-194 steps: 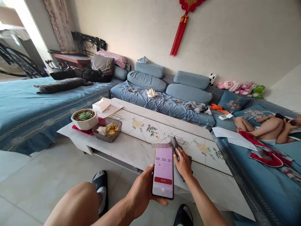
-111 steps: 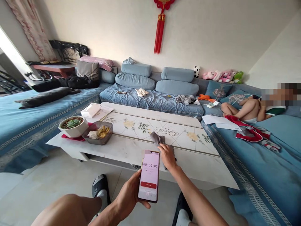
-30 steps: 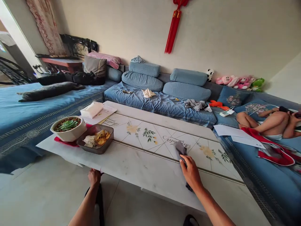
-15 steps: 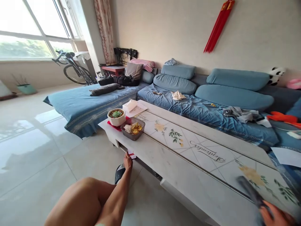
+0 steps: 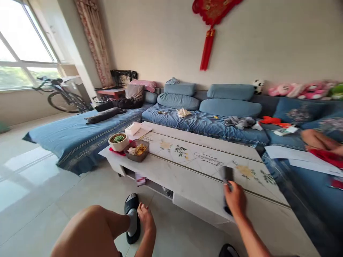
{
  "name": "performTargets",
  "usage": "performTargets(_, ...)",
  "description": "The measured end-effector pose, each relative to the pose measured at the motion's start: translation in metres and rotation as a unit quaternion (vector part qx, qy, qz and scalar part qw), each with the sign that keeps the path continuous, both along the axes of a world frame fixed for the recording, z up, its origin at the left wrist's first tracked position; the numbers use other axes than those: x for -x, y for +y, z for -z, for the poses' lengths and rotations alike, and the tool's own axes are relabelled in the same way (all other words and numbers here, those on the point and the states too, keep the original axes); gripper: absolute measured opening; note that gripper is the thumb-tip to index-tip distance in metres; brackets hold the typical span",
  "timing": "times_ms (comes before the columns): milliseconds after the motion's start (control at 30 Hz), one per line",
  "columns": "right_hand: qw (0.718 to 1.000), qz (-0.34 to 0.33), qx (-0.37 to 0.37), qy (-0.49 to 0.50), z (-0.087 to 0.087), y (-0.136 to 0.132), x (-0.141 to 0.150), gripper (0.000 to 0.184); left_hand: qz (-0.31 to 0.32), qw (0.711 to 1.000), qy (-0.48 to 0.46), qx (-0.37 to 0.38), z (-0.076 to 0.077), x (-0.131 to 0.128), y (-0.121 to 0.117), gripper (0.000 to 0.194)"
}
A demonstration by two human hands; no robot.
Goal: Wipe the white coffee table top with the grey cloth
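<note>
My right hand (image 5: 235,200) is closed round a long dark grey tool (image 5: 227,174) over the near right part of the white coffee table (image 5: 171,182). One end of the tool sticks out beyond my fingers and a darker part shows below them; its kind is unclear. My left hand (image 5: 147,217) is low in front of the table, beside my foot in a black slide sandal (image 5: 133,203). Its fingers are curled together, and what they hold, if anything, cannot be made out. A white and red packet (image 5: 140,179) lies on the table's open shelf.
On the table's left end stand a potted succulent (image 5: 118,142), a brown plastic basket (image 5: 138,151) with food scraps, and a white tissue pack (image 5: 133,128). A blue-covered sofa (image 5: 171,117) runs behind. Another person's bare leg (image 5: 318,139) shows at right, near white paper sheets (image 5: 284,153).
My left hand has drawn back from the shelf toward my foot. My right hand has brought the grey tool leftward over the table, and the view has turned right.
</note>
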State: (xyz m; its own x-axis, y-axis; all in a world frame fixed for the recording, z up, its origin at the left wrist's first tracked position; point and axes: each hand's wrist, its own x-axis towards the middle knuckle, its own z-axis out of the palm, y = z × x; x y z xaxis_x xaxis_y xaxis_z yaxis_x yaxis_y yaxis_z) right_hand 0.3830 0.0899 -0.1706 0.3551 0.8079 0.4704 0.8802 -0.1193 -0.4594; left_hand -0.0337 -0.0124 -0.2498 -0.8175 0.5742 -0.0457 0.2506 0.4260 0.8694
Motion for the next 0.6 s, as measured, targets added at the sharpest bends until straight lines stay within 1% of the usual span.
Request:
performTargets(67,0.997,-0.073,0.016,-0.007,-0.009,0.001,0.050,0.038,0.059,0.996,-0.032,-0.054,0.010,-0.040,-0.035,0.042)
performTargets(133,0.994,-0.109,0.019,-0.012,-0.013,0.002,0.091,0.029,0.171,0.973,-0.046,-0.151,0.014,-0.071,-0.065,0.041)
performTargets(167,0.992,-0.127,0.020,-0.015,-0.014,0.003,0.108,0.026,0.226,0.954,-0.041,-0.193,0.011,-0.081,-0.075,0.041)
performTargets(200,0.989,-0.144,0.021,-0.020,-0.015,0.004,0.121,0.024,0.278,0.934,-0.028,-0.225,0.004,-0.087,-0.080,0.041)
performTargets(233,0.986,-0.164,0.023,-0.026,-0.015,0.004,0.131,0.024,0.319,0.916,-0.009,-0.244,-0.008,-0.091,-0.080,0.041)
performTargets(300,0.978,-0.202,0.034,-0.044,-0.018,0.004,0.138,0.025,0.391,0.882,0.031,-0.263,-0.042,-0.092,-0.068,0.039)
performTargets(333,0.974,-0.217,0.041,-0.055,-0.019,0.003,0.135,0.026,0.419,0.866,0.049,-0.268,-0.062,-0.091,-0.058,0.038)
performTargets(400,0.969,-0.227,0.062,-0.077,-0.022,-0.001,0.117,0.027,0.459,0.842,0.075,-0.274,-0.100,-0.089,-0.036,0.037)
performTargets(467,0.970,-0.209,0.083,-0.096,-0.024,-0.009,0.085,0.030,0.497,0.818,0.094,-0.273,-0.133,-0.087,-0.017,0.034)
performTargets(500,0.972,-0.192,0.093,-0.103,-0.025,-0.015,0.065,0.032,0.527,0.798,0.104,-0.274,-0.146,-0.087,-0.011,0.033)
performTargets(533,0.974,-0.168,0.102,-0.109,-0.026,-0.021,0.043,0.034,0.565,0.769,0.113,-0.276,-0.157,-0.087,-0.006,0.033)
performTargets(567,0.978,-0.139,0.111,-0.113,-0.027,-0.028,0.020,0.035,0.612,0.728,0.124,-0.282,-0.168,-0.088,-0.003,0.033)
performTargets(600,0.981,-0.105,0.118,-0.115,-0.027,-0.035,-0.003,0.035,0.661,0.678,0.138,-0.290,-0.177,-0.089,-0.001,0.033)
